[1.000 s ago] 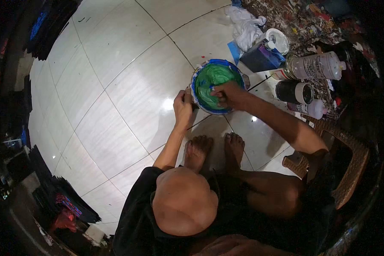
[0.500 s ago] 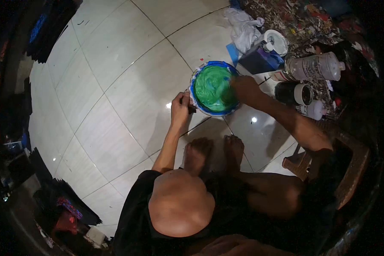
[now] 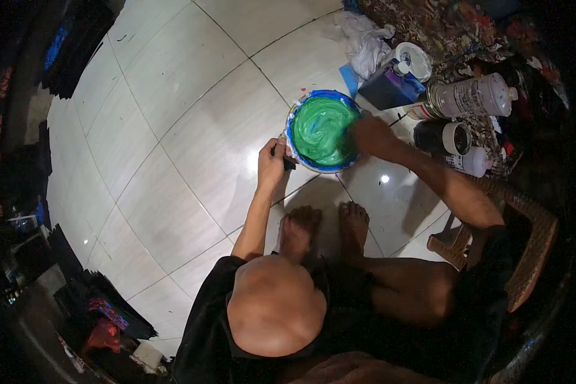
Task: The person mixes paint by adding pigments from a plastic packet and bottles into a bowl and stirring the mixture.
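Observation:
Thick green paint [image 3: 320, 131] with swirl marks fills a round tub [image 3: 329, 94], whose inner rim is smeared blue and white. The tub stands on the tiled floor ahead of my feet. At its left edge my left hand [image 3: 272, 165] is closed on the side of the tub, and a small dark piece shows beside the fingers. My right hand [image 3: 375, 137] is closed over the right edge of the paint. Whatever it holds is hidden under the fist and in the paint.
Right of the tub are a dark box [image 3: 390, 88], a white cloth [image 3: 365, 41], a clear plastic bottle [image 3: 473, 99], a dark jar [image 3: 438, 137] and a paint-crusted heap [image 3: 435, 25]. A brown wooden frame [image 3: 534, 249] is near my right elbow. Dark stacks [image 3: 77, 51] line the left side.
My right hand has shifted slightly right and down along the tub's edge. The swirls in the green paint have changed shape. My left hand keeps its place on the tub.

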A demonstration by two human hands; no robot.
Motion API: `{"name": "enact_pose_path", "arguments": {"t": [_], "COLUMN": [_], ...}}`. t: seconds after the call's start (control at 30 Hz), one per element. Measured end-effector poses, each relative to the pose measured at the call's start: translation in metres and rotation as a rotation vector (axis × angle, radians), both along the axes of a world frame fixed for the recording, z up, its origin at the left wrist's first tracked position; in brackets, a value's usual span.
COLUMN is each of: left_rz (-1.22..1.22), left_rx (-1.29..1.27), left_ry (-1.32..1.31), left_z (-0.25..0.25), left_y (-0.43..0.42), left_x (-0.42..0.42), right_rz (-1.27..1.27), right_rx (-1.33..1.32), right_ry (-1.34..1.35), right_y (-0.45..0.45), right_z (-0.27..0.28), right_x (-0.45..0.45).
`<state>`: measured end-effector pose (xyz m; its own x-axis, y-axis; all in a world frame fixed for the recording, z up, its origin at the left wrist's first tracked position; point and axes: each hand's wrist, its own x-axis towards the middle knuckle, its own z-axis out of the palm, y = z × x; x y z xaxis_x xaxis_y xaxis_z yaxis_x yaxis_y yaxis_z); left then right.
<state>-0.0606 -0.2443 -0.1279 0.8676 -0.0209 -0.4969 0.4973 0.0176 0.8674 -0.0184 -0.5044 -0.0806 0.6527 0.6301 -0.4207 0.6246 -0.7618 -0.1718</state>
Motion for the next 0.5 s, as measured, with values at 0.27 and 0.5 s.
{"name": "enact_pose_path", "arguments": {"t": [0.27, 0.5], "left_rz": [-0.196, 0.076], "left_rx": [-0.138, 0.052], "left_ry": [-0.036, 0.008], "left_z": [-0.009, -0.015], "left_y": [0.019, -0.002], "left_x": [0.059, 0.01], "right_rz": [0.095, -0.217], "right_rx": [0.105, 0.03], "right_ry": [-0.763, 0.276], "right_y": [0.026, -0.022], "right_z": [0.024, 0.017], "right_x": [0.017, -0.04]}}
